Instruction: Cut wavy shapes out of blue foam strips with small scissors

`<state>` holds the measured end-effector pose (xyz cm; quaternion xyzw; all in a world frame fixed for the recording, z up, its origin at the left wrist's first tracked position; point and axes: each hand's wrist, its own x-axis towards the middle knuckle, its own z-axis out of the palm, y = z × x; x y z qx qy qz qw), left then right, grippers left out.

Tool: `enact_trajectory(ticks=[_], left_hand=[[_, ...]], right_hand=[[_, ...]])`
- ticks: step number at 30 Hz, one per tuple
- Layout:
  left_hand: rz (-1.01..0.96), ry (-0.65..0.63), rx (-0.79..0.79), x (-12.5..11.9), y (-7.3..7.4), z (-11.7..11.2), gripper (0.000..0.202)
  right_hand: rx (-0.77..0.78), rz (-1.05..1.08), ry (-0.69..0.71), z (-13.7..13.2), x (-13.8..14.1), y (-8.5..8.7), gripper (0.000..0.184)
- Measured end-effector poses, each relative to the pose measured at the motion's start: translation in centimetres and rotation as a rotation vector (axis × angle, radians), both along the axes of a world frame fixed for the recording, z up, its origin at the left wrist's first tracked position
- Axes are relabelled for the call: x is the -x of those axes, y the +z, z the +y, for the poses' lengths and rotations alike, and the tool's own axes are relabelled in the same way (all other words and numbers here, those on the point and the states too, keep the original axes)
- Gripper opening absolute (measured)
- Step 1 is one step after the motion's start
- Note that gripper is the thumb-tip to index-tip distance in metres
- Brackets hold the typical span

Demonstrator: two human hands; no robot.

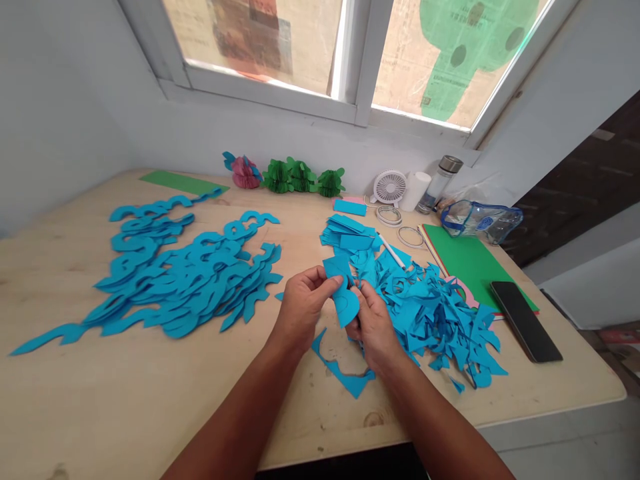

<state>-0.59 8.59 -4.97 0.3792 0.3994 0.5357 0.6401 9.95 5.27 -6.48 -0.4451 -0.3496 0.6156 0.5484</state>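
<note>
Fingers (329, 283) of the left hand (303, 309) pinch the upper part of a blue paper cutout (346, 308), held together on it, while the right hand (374, 328) closes on its lower part from the other side, though the cutout hides part of that grip. Held up off the table, the cutout sits just left of the heap (430, 320) of blue scraps. Pinching close to the cut edge, with the hands near each other, gives the thin paper the steadiest hold and the least chance of creasing, and a light grip would suit its narrow parts. Left of the heap, beyond the hands, lie the curled blue strips (185, 273), with only a narrow band of pale wooden table (95, 393) between them and the hands' working space. A stack of blue pieces (345, 233) lies at the heap's far end, and a white pen (391, 250) rests against it. A long blue offcut (343, 370) lies just in front of the heap, below the hands, and could snag a low movement. Right of the heap, a phone (525, 321) lies near the table's right edge, and the heap's near side stops short of the front edge.
</note>
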Motion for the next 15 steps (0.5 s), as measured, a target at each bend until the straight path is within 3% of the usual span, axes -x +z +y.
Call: enact_trajectory(ticks=[15], left_hand=[[0.079, -0.028, -0.007, 0.52, 0.34, 0.15, 0.015]], right_hand=[[-0.024, -0.038, 0.017, 0.06, -0.06, -0.23, 0.030]])
